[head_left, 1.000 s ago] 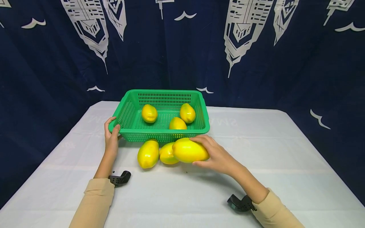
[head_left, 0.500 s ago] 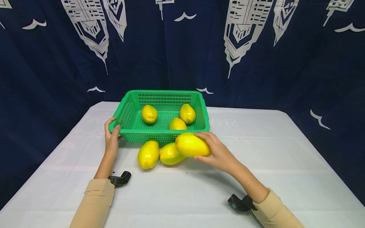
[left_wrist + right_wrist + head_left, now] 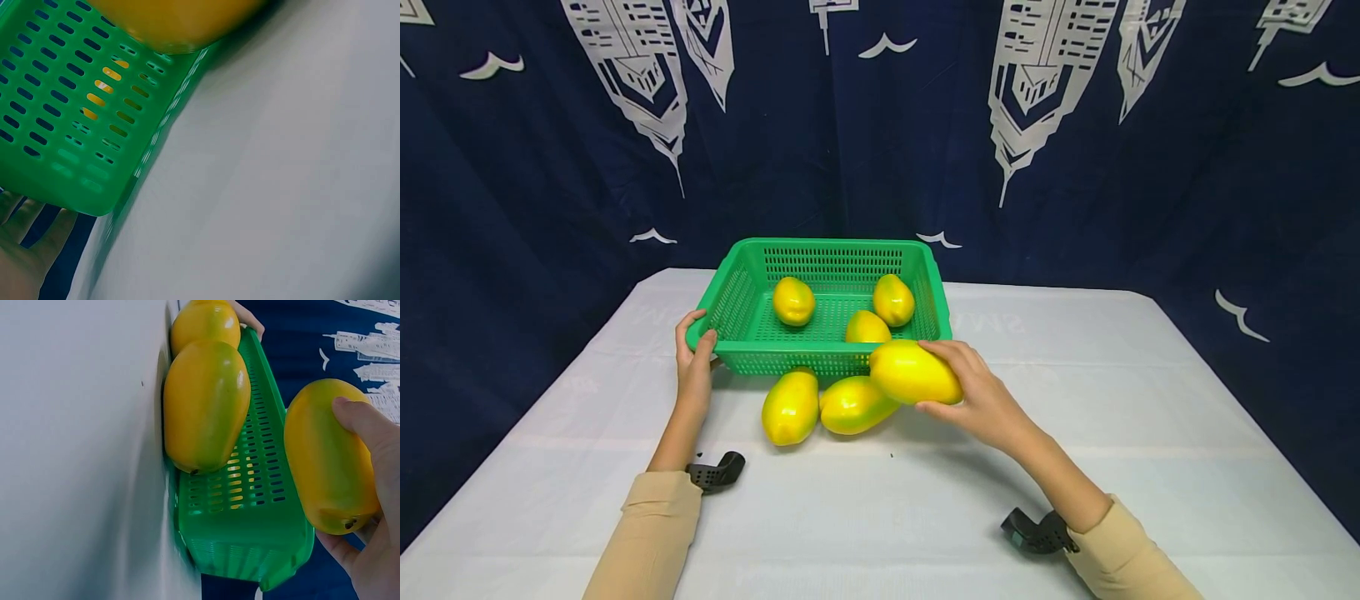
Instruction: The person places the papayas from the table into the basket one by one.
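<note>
1. Mango (image 3: 916, 372) held off the white table (image 3: 850, 533), near the front of the green basket (image 3: 760, 362), toward its right end; from here I can't tell whether they touch.
2. Right hand (image 3: 979, 398) has thumb and fingers clamped round that mango.
3. Left hand (image 3: 694, 354) grips the basket's left front corner.
4. Three other mangoes (image 3: 793, 301) sit inside the basket: one leftward, two close together rightward.
5. Two loose mangoes (image 3: 857, 406) lie just beside each other, before the basket.
6. Behind hangs a dark blue curtain (image 3: 880, 167).
</note>
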The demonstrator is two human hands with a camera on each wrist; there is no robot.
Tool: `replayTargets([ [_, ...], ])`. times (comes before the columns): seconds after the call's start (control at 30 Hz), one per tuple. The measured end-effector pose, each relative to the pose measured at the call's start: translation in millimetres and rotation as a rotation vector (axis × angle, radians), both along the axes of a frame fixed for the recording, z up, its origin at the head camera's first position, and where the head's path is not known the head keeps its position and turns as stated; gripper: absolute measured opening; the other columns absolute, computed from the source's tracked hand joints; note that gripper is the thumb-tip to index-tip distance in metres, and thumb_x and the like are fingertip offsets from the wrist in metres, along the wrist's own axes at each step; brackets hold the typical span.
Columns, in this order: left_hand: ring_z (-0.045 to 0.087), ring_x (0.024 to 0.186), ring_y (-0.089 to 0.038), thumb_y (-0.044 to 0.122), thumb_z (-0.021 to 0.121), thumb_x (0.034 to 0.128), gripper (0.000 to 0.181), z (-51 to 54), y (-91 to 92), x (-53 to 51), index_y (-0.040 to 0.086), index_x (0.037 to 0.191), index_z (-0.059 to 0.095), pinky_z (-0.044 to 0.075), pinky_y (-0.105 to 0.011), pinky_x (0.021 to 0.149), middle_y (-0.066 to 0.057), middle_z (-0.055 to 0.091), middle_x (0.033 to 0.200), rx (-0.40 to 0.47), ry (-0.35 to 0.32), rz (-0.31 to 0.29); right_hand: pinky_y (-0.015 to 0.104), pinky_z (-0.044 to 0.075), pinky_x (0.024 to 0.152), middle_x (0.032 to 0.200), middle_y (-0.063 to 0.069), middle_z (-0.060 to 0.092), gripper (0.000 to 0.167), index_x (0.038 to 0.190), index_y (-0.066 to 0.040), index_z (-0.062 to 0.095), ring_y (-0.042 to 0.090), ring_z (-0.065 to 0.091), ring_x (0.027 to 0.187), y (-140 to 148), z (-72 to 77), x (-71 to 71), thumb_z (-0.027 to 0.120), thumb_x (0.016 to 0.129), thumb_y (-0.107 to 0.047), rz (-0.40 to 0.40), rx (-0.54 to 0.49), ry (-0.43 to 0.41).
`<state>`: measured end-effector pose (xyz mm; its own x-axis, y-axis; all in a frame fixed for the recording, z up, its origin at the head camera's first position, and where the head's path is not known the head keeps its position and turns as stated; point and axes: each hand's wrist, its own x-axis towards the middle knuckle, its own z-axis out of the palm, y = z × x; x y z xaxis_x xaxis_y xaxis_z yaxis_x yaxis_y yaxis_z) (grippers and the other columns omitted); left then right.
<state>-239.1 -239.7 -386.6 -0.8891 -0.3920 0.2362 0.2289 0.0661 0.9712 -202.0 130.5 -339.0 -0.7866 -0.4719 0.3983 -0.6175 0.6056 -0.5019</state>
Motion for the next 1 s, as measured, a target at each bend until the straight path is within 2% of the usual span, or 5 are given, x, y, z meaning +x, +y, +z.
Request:
replayTargets([
  [0.4, 0.042, 0.096, -0.008, 0.024, 0.038, 0.0943, 0.038, -1.6, -1.1, -1.9, 0.026, 0.132, 0.031, 0.036, -0.03, 0.081, 0.006, 0.037, 0.113, 0.003, 0.009, 0.0, 0.051, 0.042, 0.091, 0.133, 0.004, 0.04, 0.071, 0.136, -0.025, 0.036, 0.025, 0.042, 0.119, 5.0, 4.4, -1.9, 0.073, 0.075, -0.031, -0.039, -0.032, -0.001],
  [1.0, 0.042, 0.097, -0.007, 0.026, 0.038, 0.0948, 0.039, -1.9, 0.1, 0.5, 0.026, 0.133, 0.03, 0.036, -0.029, 0.082, 0.003, 0.037, 0.118, -0.012, -0.003, 0.012, 0.049, 0.041, 0.09, 0.132, 0.005, 0.041, 0.071, 0.135, -0.023, 0.038, 0.024, 0.043, 0.116, 9.7, 8.1, -4.3, 0.074, 0.074, -0.028, -0.093, -0.096, -0.011],
])
